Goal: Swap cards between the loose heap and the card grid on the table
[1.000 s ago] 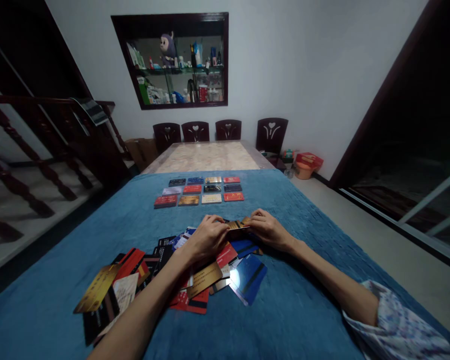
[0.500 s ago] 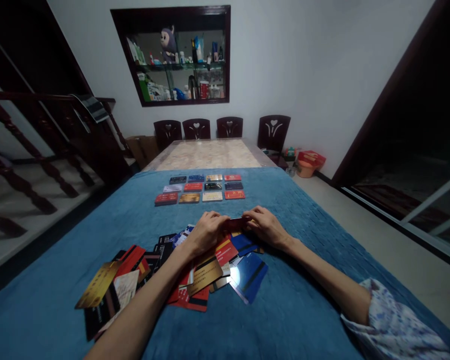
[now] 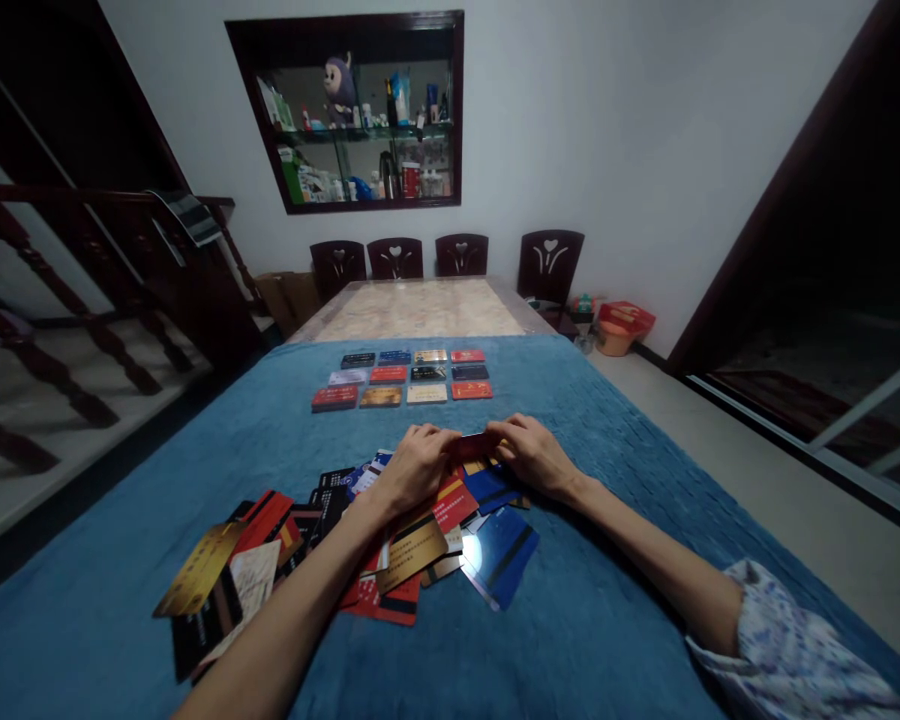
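Observation:
Between my two hands is a dark red card (image 3: 473,446), tilted up; whether it is one card or several together I cannot tell. My left hand (image 3: 418,466) is closed on its left end, and my right hand (image 3: 531,454) pinches its right end. Below them lies a loose, overlapping pile of cards, among them a gold card (image 3: 412,553), a red card (image 3: 454,502) and a blue card (image 3: 506,555). More cards spread left past my left forearm, including another gold card (image 3: 201,570) and a black card (image 3: 199,630).
Beyond my hands, neat stacks of cards stand in three rows, such as a red stack (image 3: 335,398) and a cream stack (image 3: 427,394). A blue cloth (image 3: 600,610) covers the near table; the bare marble-patterned top (image 3: 420,306) lies behind. Chairs (image 3: 461,255) stand at the far end.
Both hands keep hold of the dark red card in nearly the same place, its face a little more turned toward me. The whole view has shifted very slightly.

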Available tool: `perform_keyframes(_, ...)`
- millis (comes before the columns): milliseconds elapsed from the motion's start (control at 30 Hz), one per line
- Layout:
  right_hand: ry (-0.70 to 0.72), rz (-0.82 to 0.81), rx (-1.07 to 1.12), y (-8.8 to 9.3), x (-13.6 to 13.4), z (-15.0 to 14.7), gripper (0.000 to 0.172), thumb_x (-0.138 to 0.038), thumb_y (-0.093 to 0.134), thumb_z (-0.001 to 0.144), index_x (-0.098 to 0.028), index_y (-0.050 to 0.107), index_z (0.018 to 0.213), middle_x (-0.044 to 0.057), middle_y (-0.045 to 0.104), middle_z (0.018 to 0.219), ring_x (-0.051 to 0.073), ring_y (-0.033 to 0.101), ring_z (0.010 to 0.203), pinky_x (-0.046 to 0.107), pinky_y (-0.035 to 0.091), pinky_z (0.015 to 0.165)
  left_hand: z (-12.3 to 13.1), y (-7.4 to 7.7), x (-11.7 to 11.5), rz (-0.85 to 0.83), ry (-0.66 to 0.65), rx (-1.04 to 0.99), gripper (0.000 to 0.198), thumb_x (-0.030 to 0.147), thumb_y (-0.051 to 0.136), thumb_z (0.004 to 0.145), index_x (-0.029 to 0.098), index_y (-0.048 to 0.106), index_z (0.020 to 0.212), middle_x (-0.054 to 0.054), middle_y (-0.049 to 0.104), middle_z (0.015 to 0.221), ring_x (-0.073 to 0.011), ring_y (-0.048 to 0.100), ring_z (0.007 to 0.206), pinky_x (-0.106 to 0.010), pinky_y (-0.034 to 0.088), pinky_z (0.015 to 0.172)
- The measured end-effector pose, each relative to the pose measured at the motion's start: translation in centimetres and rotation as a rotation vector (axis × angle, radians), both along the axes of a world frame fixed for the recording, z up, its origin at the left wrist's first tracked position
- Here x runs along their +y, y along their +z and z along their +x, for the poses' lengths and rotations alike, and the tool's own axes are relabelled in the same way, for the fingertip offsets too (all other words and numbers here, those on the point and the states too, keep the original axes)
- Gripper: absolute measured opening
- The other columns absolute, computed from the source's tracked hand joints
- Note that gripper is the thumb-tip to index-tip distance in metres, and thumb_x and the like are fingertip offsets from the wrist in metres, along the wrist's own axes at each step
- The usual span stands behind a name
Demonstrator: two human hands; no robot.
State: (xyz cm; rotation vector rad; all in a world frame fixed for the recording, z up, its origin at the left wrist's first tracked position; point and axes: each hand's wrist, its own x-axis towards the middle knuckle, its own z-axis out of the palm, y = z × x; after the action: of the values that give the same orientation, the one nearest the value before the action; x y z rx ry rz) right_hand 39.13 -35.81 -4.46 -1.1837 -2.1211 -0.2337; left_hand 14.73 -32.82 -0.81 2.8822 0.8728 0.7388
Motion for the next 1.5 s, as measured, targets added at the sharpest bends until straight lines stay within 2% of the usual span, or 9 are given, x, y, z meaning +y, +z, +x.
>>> perform_keyframes(300, -0.006, 0.017, -0.111, 0.1, 0.3, -0.5, 0.029, -0.011, 0.054, 0.087, -0.019, 0.059, 0.114, 0.009, 0.068, 0.092, 0.024, 0.059, 0.087, 0.036, 0.044, 0.08, 0.5, -0.1, -0.2, -0.083, 0.128, -0.062, 0.027, 0.005, 0.046, 0.084, 0.017, 0.06, 0.103, -0.007, 0.067, 0.093, -0.0219, 0.059, 0.09, -0.036, 0.045, 0.085)
perform_keyframes(467, -0.004, 0.07, -0.159, 0.2, 0.4, -0.6, 0.036, -0.013, 0.057, 0.085, -0.017, 0.053, 0.121, 0.013, 0.066, 0.104, 0.026, 0.059, 0.095, 0.039, 0.043, 0.083, 0.4, -0.2, 0.1, -0.111, 0.16, -0.139, 0.028, 0.003, 0.046, 0.081, 0.018, 0.059, 0.1, -0.005, 0.066, 0.092, -0.0212, 0.059, 0.089, -0.036, 0.045, 0.086)
perform_keyframes(733, -0.02, 0.234, -0.154, 0.5, 0.4, -0.6, 0.035, -0.017, 0.058, 0.086, -0.017, 0.054, 0.12, 0.015, 0.061, 0.112, 0.028, 0.055, 0.101, 0.041, 0.047, 0.083, 0.4, -0.2, 0.2, -0.145, 0.165, -0.174, 0.03, 0.004, 0.047, 0.08, 0.019, 0.058, 0.103, -0.005, 0.067, 0.095, -0.0216, 0.059, 0.091, -0.036, 0.044, 0.089)
perform_keyframes(933, -0.036, 0.294, -0.151, 0.7, 0.3, -0.8, 0.031, -0.016, 0.054, 0.086, -0.015, 0.059, 0.116, 0.015, 0.059, 0.111, 0.028, 0.052, 0.101, 0.042, 0.047, 0.084, 0.5, -0.5, 0.2, -0.105, 0.172, -0.156, 0.038, 0.005, 0.048, 0.083, 0.019, 0.056, 0.117, -0.006, 0.066, 0.096, -0.0221, 0.058, 0.092, -0.036, 0.043, 0.089)
perform_keyframes(1300, -0.033, 0.288, -0.192, 1.4, 0.0, -1.0, 0.028, -0.02, 0.053, 0.089, -0.013, 0.06, 0.116, 0.016, 0.062, 0.106, 0.028, 0.052, 0.098, 0.04, 0.048, 0.081, 0.3, 0.0, -0.2, -0.009, 0.142, -0.063, 0.034, 0.009, 0.052, 0.082, 0.017, 0.056, 0.115, -0.011, 0.065, 0.111, -0.0266, 0.055, 0.104, -0.04, 0.044, 0.088)
perform_keyframes(1500, -0.008, 0.259, -0.163, 1.8, -0.1, -1.1, 0.033, -0.021, 0.056, 0.088, -0.013, 0.058, 0.12, 0.016, 0.061, 0.107, 0.028, 0.052, 0.099, 0.04, 0.05, 0.079, 0.3, 0.3, -0.3, 0.064, 0.168, 0.022, 0.05, 0.013, 0.056, 0.079, 0.016, 0.049, 0.128, -0.015, 0.055, 0.126, -0.0299, 0.05, 0.116, -0.044, 0.044, 0.092)
